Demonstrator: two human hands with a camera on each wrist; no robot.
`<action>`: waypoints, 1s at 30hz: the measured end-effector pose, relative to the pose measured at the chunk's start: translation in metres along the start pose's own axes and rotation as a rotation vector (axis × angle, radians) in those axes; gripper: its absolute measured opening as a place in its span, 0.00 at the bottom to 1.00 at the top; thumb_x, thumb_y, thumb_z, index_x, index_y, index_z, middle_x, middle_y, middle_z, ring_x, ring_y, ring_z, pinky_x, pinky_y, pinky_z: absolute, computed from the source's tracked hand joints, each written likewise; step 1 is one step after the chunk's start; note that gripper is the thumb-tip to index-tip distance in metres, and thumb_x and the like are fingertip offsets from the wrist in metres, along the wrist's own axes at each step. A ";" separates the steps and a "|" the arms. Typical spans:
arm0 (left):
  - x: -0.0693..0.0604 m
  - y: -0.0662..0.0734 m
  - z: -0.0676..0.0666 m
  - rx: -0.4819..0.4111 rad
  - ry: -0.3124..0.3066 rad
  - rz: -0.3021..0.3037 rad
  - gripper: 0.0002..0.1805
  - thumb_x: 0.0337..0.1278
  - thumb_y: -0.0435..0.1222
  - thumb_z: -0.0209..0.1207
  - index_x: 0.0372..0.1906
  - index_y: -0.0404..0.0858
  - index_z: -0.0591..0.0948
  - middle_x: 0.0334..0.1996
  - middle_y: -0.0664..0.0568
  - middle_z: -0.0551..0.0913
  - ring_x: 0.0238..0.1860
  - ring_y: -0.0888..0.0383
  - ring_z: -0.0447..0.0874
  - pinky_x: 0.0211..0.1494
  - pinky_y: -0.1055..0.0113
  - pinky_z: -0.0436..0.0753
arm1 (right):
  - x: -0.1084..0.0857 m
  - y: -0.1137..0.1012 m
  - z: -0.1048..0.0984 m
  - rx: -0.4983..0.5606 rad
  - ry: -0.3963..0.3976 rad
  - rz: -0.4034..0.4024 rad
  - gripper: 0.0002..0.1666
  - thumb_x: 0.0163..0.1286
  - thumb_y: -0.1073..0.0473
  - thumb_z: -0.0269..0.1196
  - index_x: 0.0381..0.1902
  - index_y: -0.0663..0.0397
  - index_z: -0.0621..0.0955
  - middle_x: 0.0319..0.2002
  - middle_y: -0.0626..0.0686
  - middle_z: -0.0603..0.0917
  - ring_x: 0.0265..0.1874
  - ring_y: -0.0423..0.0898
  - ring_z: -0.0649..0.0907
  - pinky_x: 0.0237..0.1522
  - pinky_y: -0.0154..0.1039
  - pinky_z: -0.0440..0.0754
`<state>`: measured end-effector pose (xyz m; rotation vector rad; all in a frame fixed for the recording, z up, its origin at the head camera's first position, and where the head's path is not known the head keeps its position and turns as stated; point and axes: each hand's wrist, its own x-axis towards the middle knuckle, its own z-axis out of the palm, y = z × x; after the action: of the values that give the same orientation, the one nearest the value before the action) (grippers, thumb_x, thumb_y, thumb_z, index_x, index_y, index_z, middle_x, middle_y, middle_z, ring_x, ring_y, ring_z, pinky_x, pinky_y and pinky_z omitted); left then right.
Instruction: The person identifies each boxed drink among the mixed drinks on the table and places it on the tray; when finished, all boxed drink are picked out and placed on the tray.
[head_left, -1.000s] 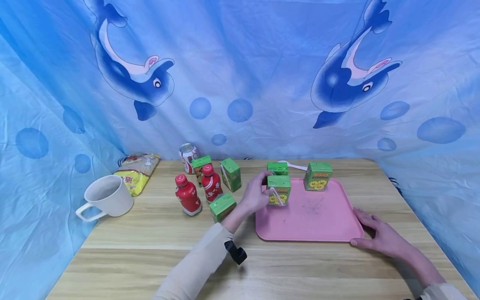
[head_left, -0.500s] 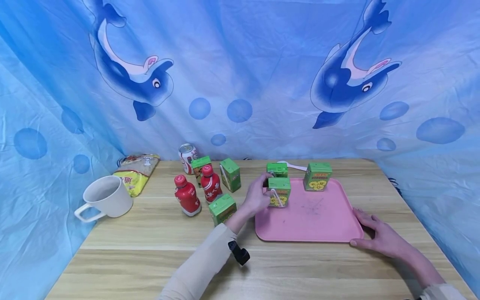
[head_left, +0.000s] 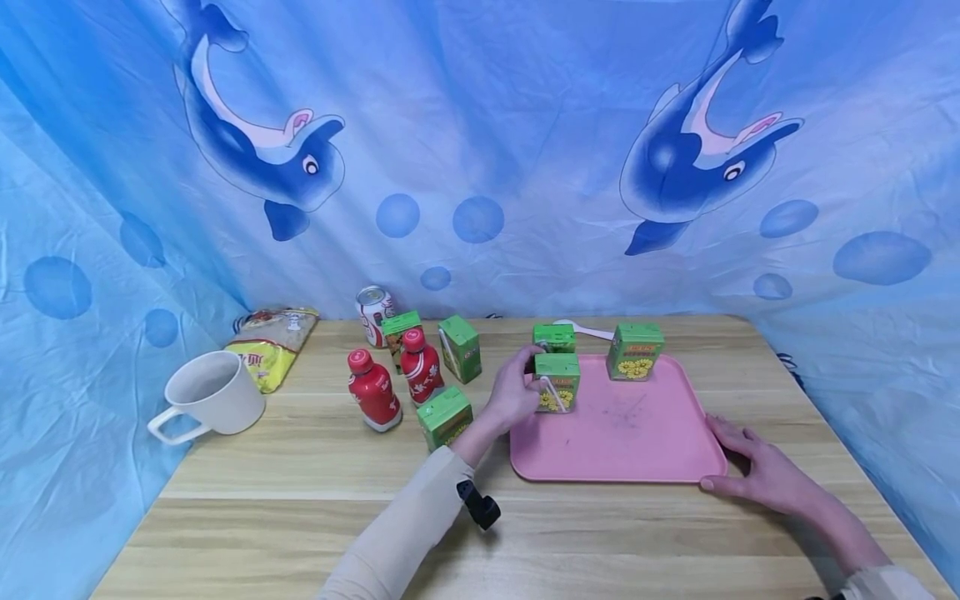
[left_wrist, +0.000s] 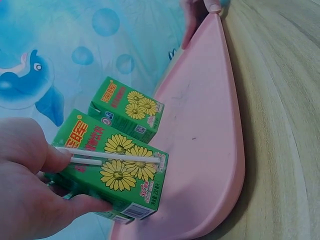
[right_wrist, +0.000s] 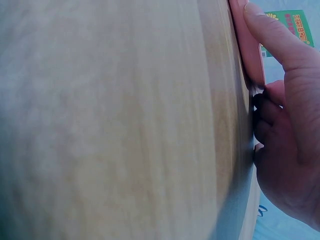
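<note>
In the head view the left hand [head_left: 514, 392] grips a green drink carton [head_left: 557, 384] with a white straw, upright at the left part of the pink tray [head_left: 630, 442]. The left wrist view shows thumb and fingers of the left hand [left_wrist: 30, 180] around this carton [left_wrist: 120, 160]. Another green carton [head_left: 555, 337] is just behind it, and a third [head_left: 635, 353] stands at the tray's back edge. At the tray's right front corner, the right hand [head_left: 768, 475] holds the rim; its thumb lies on the rim [right_wrist: 247, 45] in the right wrist view.
Left of the tray stand two red bottles [head_left: 375, 392] [head_left: 422, 367], green cartons [head_left: 446, 417] [head_left: 461, 350] [head_left: 402, 337] and a can [head_left: 374, 315]. Farther left are a white mug [head_left: 217, 392] and a snack bag [head_left: 273, 342]. A white spoon [head_left: 588, 331] lies behind the tray.
The left hand has shifted very slightly with the carton, which remains at the tray's left part. The right hand has stayed on the rim.
</note>
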<state>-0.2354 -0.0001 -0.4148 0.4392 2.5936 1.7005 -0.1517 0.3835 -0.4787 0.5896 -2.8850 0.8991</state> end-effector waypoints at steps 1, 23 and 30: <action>0.000 0.000 0.000 -0.005 -0.001 -0.001 0.28 0.59 0.17 0.55 0.65 0.34 0.72 0.59 0.39 0.77 0.62 0.44 0.75 0.63 0.56 0.77 | 0.000 0.000 0.000 -0.005 0.002 0.002 0.56 0.53 0.48 0.78 0.72 0.69 0.65 0.68 0.73 0.67 0.63 0.79 0.64 0.71 0.28 0.41; -0.046 0.046 -0.005 0.113 0.266 0.366 0.31 0.53 0.22 0.60 0.65 0.28 0.69 0.60 0.37 0.73 0.61 0.42 0.72 0.66 0.50 0.72 | 0.000 0.001 0.001 -0.012 0.013 -0.045 0.56 0.52 0.50 0.78 0.71 0.71 0.66 0.66 0.75 0.67 0.61 0.79 0.67 0.66 0.20 0.38; -0.078 0.037 -0.050 0.188 0.465 0.537 0.27 0.46 0.21 0.65 0.56 0.30 0.76 0.52 0.40 0.78 0.52 0.46 0.73 0.53 0.53 0.76 | 0.000 0.000 -0.001 -0.011 -0.002 -0.013 0.56 0.54 0.48 0.77 0.72 0.69 0.65 0.67 0.74 0.67 0.62 0.79 0.65 0.68 0.22 0.38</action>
<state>-0.1605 -0.0497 -0.3721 0.9181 3.2073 1.8886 -0.1513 0.3842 -0.4784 0.6078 -2.8825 0.8805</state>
